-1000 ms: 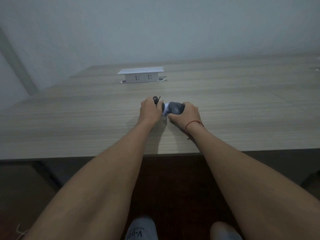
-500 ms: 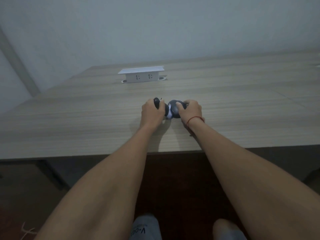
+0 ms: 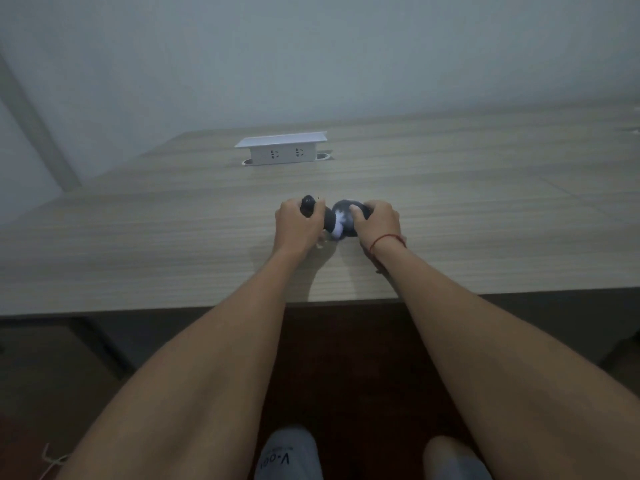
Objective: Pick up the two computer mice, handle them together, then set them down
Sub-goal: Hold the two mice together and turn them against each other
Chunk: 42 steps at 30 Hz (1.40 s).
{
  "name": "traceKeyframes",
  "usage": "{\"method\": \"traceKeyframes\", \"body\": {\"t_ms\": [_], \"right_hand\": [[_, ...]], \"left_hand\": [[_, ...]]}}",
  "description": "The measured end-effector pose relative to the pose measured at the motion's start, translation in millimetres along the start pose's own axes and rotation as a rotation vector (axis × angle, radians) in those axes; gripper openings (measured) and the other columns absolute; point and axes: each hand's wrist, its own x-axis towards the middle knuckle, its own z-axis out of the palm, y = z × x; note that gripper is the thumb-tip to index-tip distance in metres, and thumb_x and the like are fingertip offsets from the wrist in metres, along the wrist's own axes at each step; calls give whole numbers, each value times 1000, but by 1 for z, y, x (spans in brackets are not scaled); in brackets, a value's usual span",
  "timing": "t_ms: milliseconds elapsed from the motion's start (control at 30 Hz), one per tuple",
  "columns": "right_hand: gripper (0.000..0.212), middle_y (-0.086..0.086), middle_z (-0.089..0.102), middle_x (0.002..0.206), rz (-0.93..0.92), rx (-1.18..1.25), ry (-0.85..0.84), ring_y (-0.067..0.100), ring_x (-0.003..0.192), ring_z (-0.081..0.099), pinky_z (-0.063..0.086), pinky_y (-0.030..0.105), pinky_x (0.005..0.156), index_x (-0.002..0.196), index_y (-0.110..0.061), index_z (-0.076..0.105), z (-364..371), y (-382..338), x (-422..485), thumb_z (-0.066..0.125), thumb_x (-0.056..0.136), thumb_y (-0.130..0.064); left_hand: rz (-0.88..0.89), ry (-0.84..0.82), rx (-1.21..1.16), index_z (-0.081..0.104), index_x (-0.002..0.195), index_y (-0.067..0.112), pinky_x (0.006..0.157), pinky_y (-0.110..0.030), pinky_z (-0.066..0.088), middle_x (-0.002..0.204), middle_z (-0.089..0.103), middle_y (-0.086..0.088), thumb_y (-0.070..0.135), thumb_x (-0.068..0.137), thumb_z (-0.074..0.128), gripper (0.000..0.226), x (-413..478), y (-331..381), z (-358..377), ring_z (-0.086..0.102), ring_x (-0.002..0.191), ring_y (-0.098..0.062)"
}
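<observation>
Two computer mice are held side by side over the middle of the wooden table [image 3: 173, 244]. My left hand [image 3: 298, 226] is closed around a black mouse [image 3: 307, 206], whose dark end pokes up past my thumb. My right hand [image 3: 375, 223] grips a dark grey mouse [image 3: 343, 216], turned so a pale patch on it shows. The two mice press against each other between my hands. Much of each mouse is hidden by fingers. Whether they rest on the table or hover just above it I cannot tell.
A white pop-up socket box [image 3: 282, 150] stands at the back of the table, well beyond my hands. The table's front edge [image 3: 138, 308] runs just behind my wrists, with dark floor and my feet below it. A pale wall rises behind.
The grey mouse has been turned in my right hand, so its rounded dark side and pale patch now face me. My left thumb has shifted on the black mouse. Both hands stay in place.
</observation>
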Motion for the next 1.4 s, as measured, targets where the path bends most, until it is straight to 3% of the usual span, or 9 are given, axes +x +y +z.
{"method": "traceKeyframes", "body": {"t_ms": [100, 267, 367, 433, 767, 900, 1033, 1133, 1400], "right_hand": [[34, 13, 67, 112, -15, 1, -36, 31, 105, 62, 51, 48, 92, 110, -9, 65, -2, 3, -4, 56, 91, -36], [39, 9, 65, 116, -64, -2, -87, 26, 108, 61, 51, 46, 93, 118, -12, 61, -5, 8, -7, 56, 90, -39], [59, 5, 65, 112, -41, -37, -79, 25, 102, 61, 53, 46, 88, 116, -17, 59, 0, 4, -10, 56, 78, -62], [69, 0, 63, 106, -48, -86, -94, 20, 95, 60, 54, 42, 83, 111, -22, 57, 3, 4, -10, 61, 63, -72], [59, 4, 58, 118, -77, -53, -100, 21, 104, 55, 52, 42, 92, 120, -16, 53, -5, 6, -9, 78, 69, -32], [61, 0, 57, 115, -85, -57, -141, 21, 105, 56, 52, 43, 92, 120, -21, 53, -4, 6, -10, 78, 66, -34], [67, 1, 58, 119, -83, -77, -162, 22, 108, 56, 52, 44, 93, 123, -22, 51, -5, 5, -10, 78, 63, -37], [65, -2, 56, 114, -77, -82, -163, 23, 107, 55, 52, 43, 92, 122, -22, 51, -5, 4, -10, 76, 64, -37], [56, 6, 58, 121, -91, -101, -135, 26, 110, 55, 50, 45, 95, 120, -21, 55, -6, 3, -8, 70, 67, -32]], "left_hand": [[25, 9, 30, 63, 70, 5, 46, -15, 48, 58, 60, -2, 30, 91, 59, 33, 0, -3, -1, 60, 53, -13], [-38, 23, -4, 65, 76, 4, 58, -33, 60, 69, 68, -13, 35, 90, 60, 35, 9, -4, 1, 69, 62, -25], [14, 26, 70, 62, 79, 7, 51, -11, 42, 70, 61, -4, 36, 92, 57, 32, 7, -1, -3, 59, 62, -14], [31, 71, 56, 61, 89, 7, 63, -18, 43, 83, 60, -5, 38, 94, 53, 32, 7, 1, -5, 58, 74, -17], [16, -9, 251, 56, 109, -4, 77, -31, 38, 112, 59, -21, 31, 98, 47, 37, 8, 3, 0, 57, 103, -33], [38, 80, 95, 57, 103, 0, 83, -36, 48, 106, 61, -17, 35, 98, 46, 37, 8, 16, 0, 57, 96, -28], [-14, -28, 224, 54, 112, -4, 90, -41, 45, 118, 58, -23, 33, 98, 46, 40, 13, 19, -1, 56, 110, -38], [-67, -79, 380, 53, 116, -4, 86, -39, 44, 123, 56, -24, 29, 99, 46, 39, 18, 19, -4, 55, 113, -39], [30, -52, 269, 53, 110, -4, 83, -37, 43, 115, 58, -23, 33, 99, 44, 40, 11, 13, -2, 56, 106, -37]]}}
